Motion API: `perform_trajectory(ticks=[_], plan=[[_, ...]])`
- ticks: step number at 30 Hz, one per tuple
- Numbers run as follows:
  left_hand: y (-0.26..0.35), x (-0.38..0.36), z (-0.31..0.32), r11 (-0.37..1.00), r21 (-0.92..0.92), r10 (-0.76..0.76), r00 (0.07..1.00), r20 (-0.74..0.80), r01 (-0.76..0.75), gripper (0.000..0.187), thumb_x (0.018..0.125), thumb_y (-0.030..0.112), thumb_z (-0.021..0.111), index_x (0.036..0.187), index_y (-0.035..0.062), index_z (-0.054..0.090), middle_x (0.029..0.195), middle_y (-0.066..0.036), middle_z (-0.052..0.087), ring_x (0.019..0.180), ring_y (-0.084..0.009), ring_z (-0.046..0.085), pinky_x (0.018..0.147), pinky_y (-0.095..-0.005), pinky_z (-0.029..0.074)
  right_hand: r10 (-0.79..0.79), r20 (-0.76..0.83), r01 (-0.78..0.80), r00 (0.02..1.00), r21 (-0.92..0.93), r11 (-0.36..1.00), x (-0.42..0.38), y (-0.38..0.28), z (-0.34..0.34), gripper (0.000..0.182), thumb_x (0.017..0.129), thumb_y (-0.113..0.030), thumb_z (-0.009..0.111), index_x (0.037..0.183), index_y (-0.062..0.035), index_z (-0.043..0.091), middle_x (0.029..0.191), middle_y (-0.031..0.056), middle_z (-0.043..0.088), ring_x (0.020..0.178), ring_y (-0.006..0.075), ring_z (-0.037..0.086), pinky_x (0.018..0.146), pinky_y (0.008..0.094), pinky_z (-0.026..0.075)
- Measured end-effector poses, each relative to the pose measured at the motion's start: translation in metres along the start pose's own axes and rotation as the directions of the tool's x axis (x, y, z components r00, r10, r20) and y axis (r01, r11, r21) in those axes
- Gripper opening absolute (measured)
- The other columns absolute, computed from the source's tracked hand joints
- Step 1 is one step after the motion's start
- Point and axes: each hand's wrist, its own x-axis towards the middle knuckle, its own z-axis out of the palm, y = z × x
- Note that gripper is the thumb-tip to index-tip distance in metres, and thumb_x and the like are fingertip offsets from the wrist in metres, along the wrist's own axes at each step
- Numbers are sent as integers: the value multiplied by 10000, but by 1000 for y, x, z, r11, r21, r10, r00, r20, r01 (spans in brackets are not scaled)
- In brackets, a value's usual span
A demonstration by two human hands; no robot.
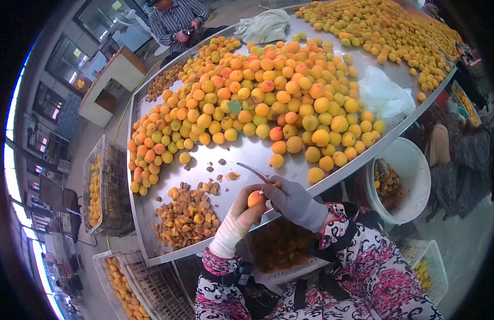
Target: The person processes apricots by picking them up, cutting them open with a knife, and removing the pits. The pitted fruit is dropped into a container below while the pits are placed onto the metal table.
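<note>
My left hand (239,216), wrapped in white around the palm and wrist, is closed on an orange apricot (255,199). Beside it, my grey-gloved right hand (296,204) grips a curved knife (252,172) whose blade points up and to the left. The right thumb reaches to the apricot's edge, where a small shiny bit shows. Both hands are over the near rim of a metal table (225,156). Left of them lies a heap of apricot pits and scraps (188,216). Beyond spreads a large pile of whole apricots (257,90).
A white bucket (415,178) with fruit scraps stands at the right. Crates of apricots (100,184) sit left of the table. Below my hands is a container of apricot pieces (284,245). A clear plastic bag (383,93) lies on the table. Another person (175,24) sits across it.
</note>
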Motion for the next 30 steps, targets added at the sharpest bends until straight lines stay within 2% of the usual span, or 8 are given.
perform_trajectory(ticks=[8,10,11,13,20,23,25,30], plan=[[-3,-10,-17,998,56,16,998,-61,-13,330,809,178,509,1111,46,498,842,-4,529,670,-69,452,613,-195,380,-70,28,73,997,-114,991,6,-4,16,334,912,-382,412,937,-66,518,749,181,584,754,389,572,617,417,438],[-8,-12,-18,989,-145,-32,995,-89,19,302,825,214,521,1063,28,524,829,1,522,685,-66,458,614,-187,371,-13,74,22,997,-117,993,7,-5,16,323,927,-306,423,982,-27,574,774,74,592,687,133,565,609,279,435],[-11,-10,-18,990,-143,-33,996,-89,20,302,825,214,521,1063,28,524,829,1,522,685,-66,458,614,-187,371,-13,73,22,997,-115,993,7,-5,17,323,927,-306,423,982,-27,574,774,74,592,687,133,565,609,279,435],[-17,-5,-13,887,363,357,923,-143,-286,282,850,236,517,1030,20,531,797,-1,512,681,-72,461,618,-188,371,-11,33,15,999,-117,993,6,-4,21,313,927,-291,421,986,-31,586,754,95,586,681,181,576,616,301,439],[-50,14,-11,848,446,425,870,-250,-286,228,872,219,493,915,3,551,783,-79,535,654,-152,533,570,-291,450,26,-40,-35,999,-240,970,8,11,30,277,916,-274,433,1000,-55,580,736,154,581,717,309,590,622,355,448],[-64,24,-13,635,606,702,685,-195,-479,199,850,200,513,899,14,566,746,-126,575,640,-221,582,555,-330,465,6,-76,-35,997,-387,921,9,7,30,261,905,-298,440,945,-74,568,700,148,589,688,334,594,588,395,455],[-35,16,1,806,535,496,782,-376,-254,174,824,173,538,905,23,572,663,-136,599,587,-261,601,539,-329,468,-68,-106,-5,992,-569,822,10,1,25,254,886,-330,461,869,-90,540,641,125,583,622,345,585,548,423,453],[-9,4,4,659,700,662,654,-367,-274,214,828,195,547,933,9,564,600,-84,605,517,-207,596,498,-300,466,-104,-210,-75,972,-700,710,21,-4,10,269,867,-351,487,834,-87,523,597,111,569,553,337,574,507,431,444]])
